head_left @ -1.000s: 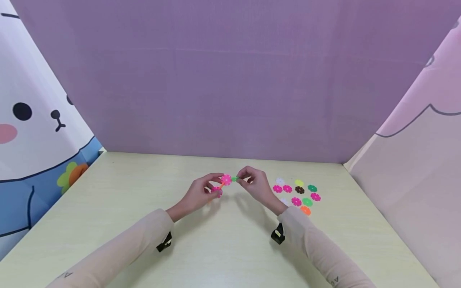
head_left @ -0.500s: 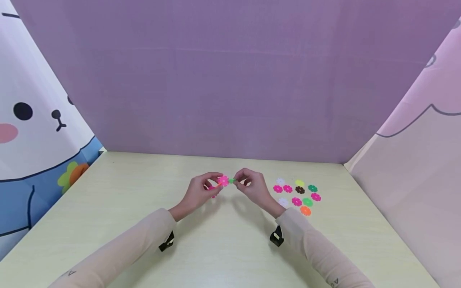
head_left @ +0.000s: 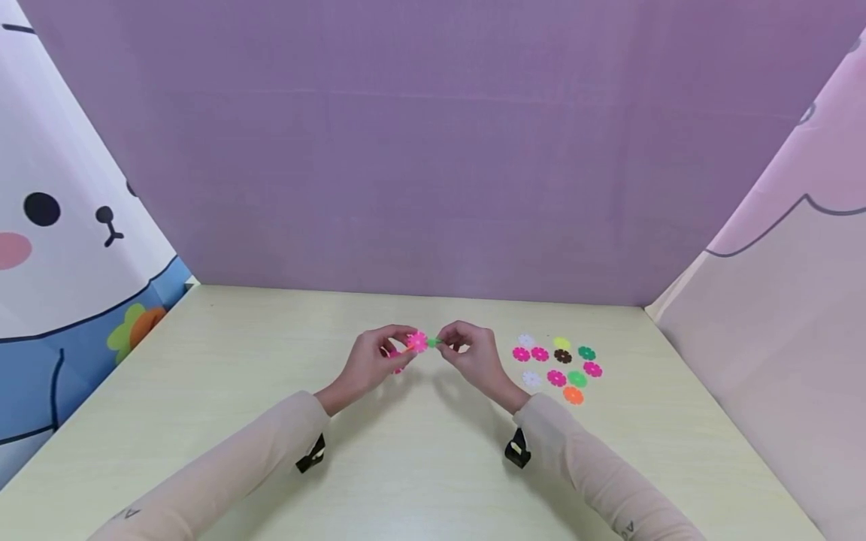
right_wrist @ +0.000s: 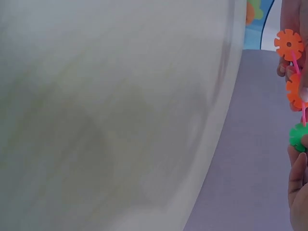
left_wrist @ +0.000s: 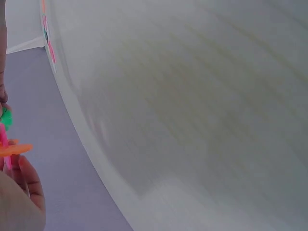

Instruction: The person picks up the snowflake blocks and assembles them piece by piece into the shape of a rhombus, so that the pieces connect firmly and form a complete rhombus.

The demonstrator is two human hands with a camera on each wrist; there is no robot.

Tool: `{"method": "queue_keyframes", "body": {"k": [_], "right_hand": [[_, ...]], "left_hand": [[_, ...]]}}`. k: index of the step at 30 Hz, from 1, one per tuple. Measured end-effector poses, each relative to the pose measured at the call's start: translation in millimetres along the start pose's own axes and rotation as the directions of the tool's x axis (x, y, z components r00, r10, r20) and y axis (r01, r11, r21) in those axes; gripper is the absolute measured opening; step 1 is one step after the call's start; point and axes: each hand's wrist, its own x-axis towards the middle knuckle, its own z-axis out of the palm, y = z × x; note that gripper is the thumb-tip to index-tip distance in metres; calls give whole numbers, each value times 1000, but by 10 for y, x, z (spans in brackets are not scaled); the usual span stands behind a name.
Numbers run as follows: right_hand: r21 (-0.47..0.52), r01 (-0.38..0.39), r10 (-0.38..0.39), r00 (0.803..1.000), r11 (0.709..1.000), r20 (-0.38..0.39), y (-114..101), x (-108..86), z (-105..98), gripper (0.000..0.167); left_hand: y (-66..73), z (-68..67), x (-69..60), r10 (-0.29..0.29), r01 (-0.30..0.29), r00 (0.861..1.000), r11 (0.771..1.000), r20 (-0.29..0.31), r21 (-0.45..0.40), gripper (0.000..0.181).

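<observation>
Above the middle of the table, the left hand (head_left: pixel 367 362) grips a short chain of notched plastic discs. A pink disc (head_left: pixel 418 342) faces up at the chain's right end, and more of the chain is partly hidden by the fingers. Orange discs (right_wrist: pixel 288 44) in it show clearly in the right wrist view, joined by pink ones seen edge-on. Thumb and fingertips of the right hand (head_left: pixel 477 359) pinch a green disc (right_wrist: pixel 299 138), which meets the edge of that end pink disc. The fingers hide part of the green disc, so how deep the notches sit together cannot be told.
Right of the hands, several loose discs lie flat on the pale table (head_left: pixel 419 466): among them a yellow disc (head_left: pixel 562 343), a brown disc (head_left: pixel 563 356), an orange disc (head_left: pixel 573 395) and a white disc (head_left: pixel 531 379). A purple backdrop (head_left: pixel 433 165) rises behind the table's far edge.
The right hand has shifted left and slightly down with the green disc. The chain has moved slightly left in the left hand, and its lower pink disc is now more hidden by the fingers.
</observation>
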Motion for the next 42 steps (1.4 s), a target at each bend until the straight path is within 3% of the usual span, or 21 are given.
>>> {"method": "queue_keyframes", "body": {"k": [19, 26, 34, 42], "right_hand": [[28, 29, -30, 998, 999, 49, -24, 24, -12, 7], [31, 10, -12, 998, 999, 66, 230, 48, 12, 7], [-50, 36, -31, 994, 998, 104, 406, 84, 0, 10], [-133, 10, 9, 990, 991, 142, 486, 75, -182, 17]], "left_hand": [[16, -27, -19, 33, -32, 999, 999, 25, -28, 32], [25, -2, 4, 50, -49, 998, 999, 38, -14, 35], [-6, 48, -1, 23, -23, 998, 1000, 51, 5, 37], [12, 38, -26, -32, 31, 999, 999, 28, 24, 37]]}}
